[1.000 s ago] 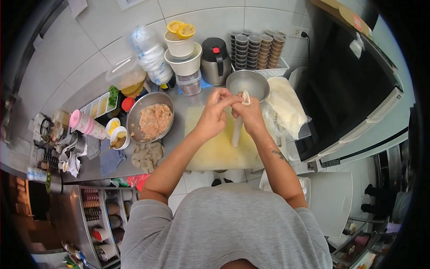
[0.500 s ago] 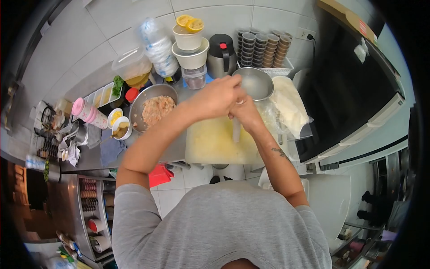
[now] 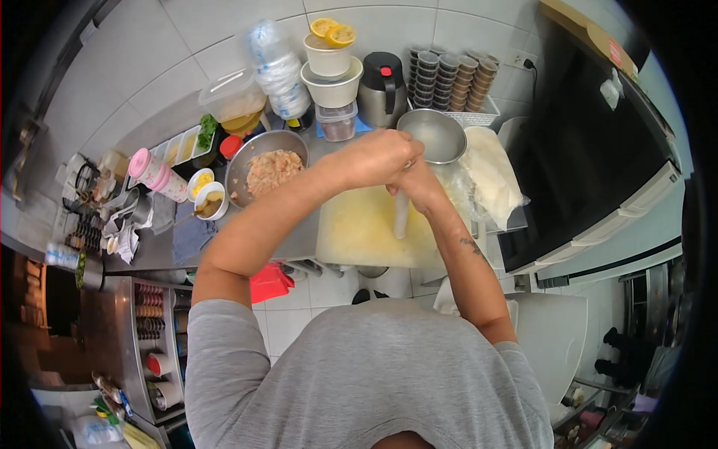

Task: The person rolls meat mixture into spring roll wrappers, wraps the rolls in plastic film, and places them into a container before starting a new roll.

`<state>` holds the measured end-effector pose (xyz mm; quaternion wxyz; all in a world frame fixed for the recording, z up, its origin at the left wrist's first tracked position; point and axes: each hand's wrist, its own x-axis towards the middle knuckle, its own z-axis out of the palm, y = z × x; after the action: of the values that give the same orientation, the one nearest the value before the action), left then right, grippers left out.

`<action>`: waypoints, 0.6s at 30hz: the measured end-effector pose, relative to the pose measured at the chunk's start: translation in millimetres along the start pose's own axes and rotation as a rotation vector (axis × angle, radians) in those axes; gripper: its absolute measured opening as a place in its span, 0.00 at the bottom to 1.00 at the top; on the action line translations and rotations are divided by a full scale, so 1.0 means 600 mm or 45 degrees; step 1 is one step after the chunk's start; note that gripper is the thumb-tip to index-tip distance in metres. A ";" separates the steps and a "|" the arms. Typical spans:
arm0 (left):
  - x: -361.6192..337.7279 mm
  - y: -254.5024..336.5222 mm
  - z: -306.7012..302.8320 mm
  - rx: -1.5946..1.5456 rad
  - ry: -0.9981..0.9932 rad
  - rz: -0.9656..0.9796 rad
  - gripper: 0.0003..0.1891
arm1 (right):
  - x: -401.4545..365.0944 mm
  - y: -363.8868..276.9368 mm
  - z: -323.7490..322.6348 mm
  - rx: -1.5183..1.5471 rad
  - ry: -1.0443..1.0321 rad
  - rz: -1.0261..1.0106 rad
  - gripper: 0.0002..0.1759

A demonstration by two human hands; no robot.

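Over the far edge of a yellowed cutting board (image 3: 351, 228), my two hands meet. My left hand (image 3: 380, 159) is closed, its fingertips pinched together right at my right hand; what they pinch is too small to make out. My right hand (image 3: 419, 183) is closed around the upper end of a slim, pale roll (image 3: 401, 217), whose lower part points toward me above the board. Just beyond my fingers sits a metal bowl (image 3: 449, 142). To the right, a stack of thin white wrapper sheets (image 3: 490, 176) lies on plastic.
A steel bowl of pinkish minced filling (image 3: 273, 172) stands left of the board. Near it are small white bowls (image 3: 212, 200), a blue cloth (image 3: 196, 238) and a pink-lidded cup (image 3: 157, 176). Along the wall stand stacked tubs (image 3: 333, 86), a thermos jug (image 3: 381, 90) and sauce cups (image 3: 449, 78).
The camera view has shifted slightly, so the counter appears farther right. My left fingertips have come down and in against my right hand. The roll stays at my right hand.
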<state>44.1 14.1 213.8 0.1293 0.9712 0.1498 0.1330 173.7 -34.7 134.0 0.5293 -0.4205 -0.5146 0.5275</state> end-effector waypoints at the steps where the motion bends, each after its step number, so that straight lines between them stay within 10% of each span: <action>1: -0.002 0.000 0.003 -0.020 0.035 -0.007 0.05 | 0.003 0.004 -0.004 0.018 -0.003 0.006 0.06; 18: -0.051 0.003 0.056 -0.052 0.514 -0.070 0.14 | 0.010 -0.005 0.007 -0.040 0.075 0.044 0.04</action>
<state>26.5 -4.6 176.5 0.1199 0.9176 0.1962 0.3244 169.5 -29.3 138.1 0.5285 -0.4528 -0.4997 0.5158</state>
